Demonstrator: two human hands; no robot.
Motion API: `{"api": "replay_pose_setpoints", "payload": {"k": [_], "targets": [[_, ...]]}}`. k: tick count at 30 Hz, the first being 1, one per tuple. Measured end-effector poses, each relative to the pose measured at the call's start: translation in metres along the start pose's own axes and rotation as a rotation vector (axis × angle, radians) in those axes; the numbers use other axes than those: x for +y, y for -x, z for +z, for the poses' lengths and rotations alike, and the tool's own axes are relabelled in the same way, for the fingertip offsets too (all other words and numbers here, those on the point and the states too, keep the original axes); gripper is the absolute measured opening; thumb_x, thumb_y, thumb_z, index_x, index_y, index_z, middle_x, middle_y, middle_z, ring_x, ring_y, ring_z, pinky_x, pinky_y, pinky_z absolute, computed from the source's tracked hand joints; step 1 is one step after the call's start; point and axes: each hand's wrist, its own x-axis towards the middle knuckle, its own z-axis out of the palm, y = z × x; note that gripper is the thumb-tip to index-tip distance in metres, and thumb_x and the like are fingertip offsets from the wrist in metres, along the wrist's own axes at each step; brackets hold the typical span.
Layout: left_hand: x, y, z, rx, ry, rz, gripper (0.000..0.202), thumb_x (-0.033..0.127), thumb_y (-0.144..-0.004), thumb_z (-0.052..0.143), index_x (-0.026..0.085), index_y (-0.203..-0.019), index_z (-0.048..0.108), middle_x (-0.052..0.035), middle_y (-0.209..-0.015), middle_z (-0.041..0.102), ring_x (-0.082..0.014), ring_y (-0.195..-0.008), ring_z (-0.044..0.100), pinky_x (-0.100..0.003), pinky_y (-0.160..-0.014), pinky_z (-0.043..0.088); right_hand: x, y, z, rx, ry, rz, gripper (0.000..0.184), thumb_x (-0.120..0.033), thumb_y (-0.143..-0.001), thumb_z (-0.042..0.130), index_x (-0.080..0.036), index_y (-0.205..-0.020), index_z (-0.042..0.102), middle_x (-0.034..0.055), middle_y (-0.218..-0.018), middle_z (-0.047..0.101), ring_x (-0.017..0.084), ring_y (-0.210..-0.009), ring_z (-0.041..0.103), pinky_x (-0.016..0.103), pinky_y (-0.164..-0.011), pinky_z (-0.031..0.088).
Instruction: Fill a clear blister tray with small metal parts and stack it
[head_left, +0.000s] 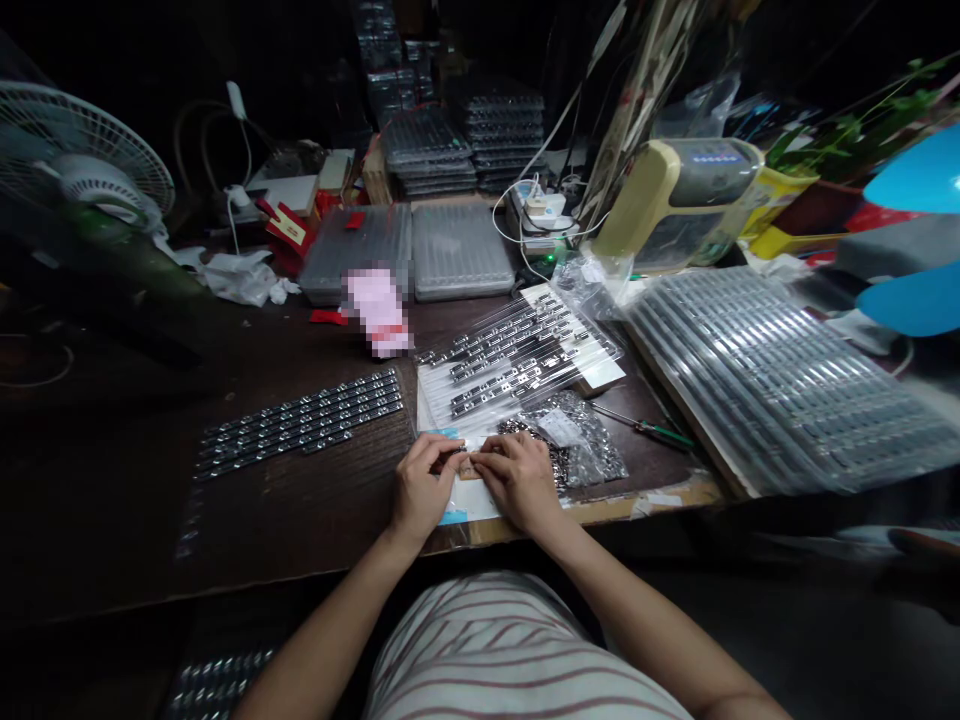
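The person's left hand [424, 487] and right hand [517, 480] are pressing together, fingertips seemingly pinching a small tan piece [469, 467]. Rows of silver metal clips [300, 422] are lying lined up on the dark wooden desk [150, 520], while a clear bag of loose metal parts [566, 445] is sitting beside the right hand.

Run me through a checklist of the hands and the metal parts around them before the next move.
1. Left hand and right hand together over the small tan piece: ok.
2. What the fingers grip: cannot tell, hidden.
3. Rows of metal parts under clear film: ok, lying in order.
4. Clear bag of loose metal parts: ok, beside the right hand; whether sealed, cannot tell.
5. Green-handled screwdriver: ok, lying right of the bag.
6. Metal parts in rows on the table: ok, aligned.
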Motion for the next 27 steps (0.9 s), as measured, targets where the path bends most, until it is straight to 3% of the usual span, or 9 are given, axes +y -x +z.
{"api": "replay_pose_setpoints", "payload": {"k": [6, 10, 18, 27], "targets": [[0.005, -0.004, -0.002, -0.042, 0.016, -0.027, 0.01, 0.023, -0.083, 0.06, 0.019, -0.086, 0.069, -0.0043, -0.087, 0.066, -0.015, -0.08, 0.063, -0.024, -0.066, 0.051, 0.027, 0.006, -0.019, -0.009, 0.191, 0.011, 0.026, -0.027, -0.087, 0.059, -0.026, -0.113, 0.063, 0.0052, -0.111, 0.064, 0.022, -0.095, 0.05, 0.035, -0.077, 0.034], [0.013, -0.01, 0.003, -0.128, 0.017, 0.017, 0.01, 0.023, -0.083, 0.061, 0.019, -0.088, 0.069, -0.0043, -0.087, 0.065, -0.0143, -0.078, 0.061, -0.024, -0.066, 0.05, 0.043, 0.013, -0.017, 0.004, 0.183, 0.015, 0.015, -0.026, -0.091, 0.054, -0.023, -0.098, 0.067, 0.0047, -0.096, 0.066, 0.019, -0.087, 0.052, 0.032, -0.072, 0.035], [0.015, -0.006, 0.02, -0.245, -0.101, 0.161, 0.011, 0.022, -0.083, 0.063, 0.022, -0.092, 0.07, -0.0036, -0.083, 0.065, -0.0158, -0.081, 0.06, -0.028, -0.075, 0.048, 0.038, 0.013, -0.018, 0.089, 0.049, 0.082, 0.013, -0.022, -0.089, 0.051, -0.02, -0.09, 0.064, 0.0055, -0.09, 0.063, 0.018, -0.085, 0.054, 0.032, -0.078, 0.039], [0.012, -0.007, 0.021, -0.293, -0.117, 0.166, 0.009, 0.022, -0.084, 0.062, 0.021, -0.09, 0.069, -0.0039, -0.084, 0.066, -0.0166, -0.082, 0.059, -0.03, -0.076, 0.047, 0.042, 0.012, -0.019, 0.138, -0.05, 0.109, 0.013, -0.018, -0.086, 0.05, -0.02, -0.085, 0.063, 0.0049, -0.083, 0.061, 0.018, -0.082, 0.054, 0.032, -0.075, 0.043]]}}
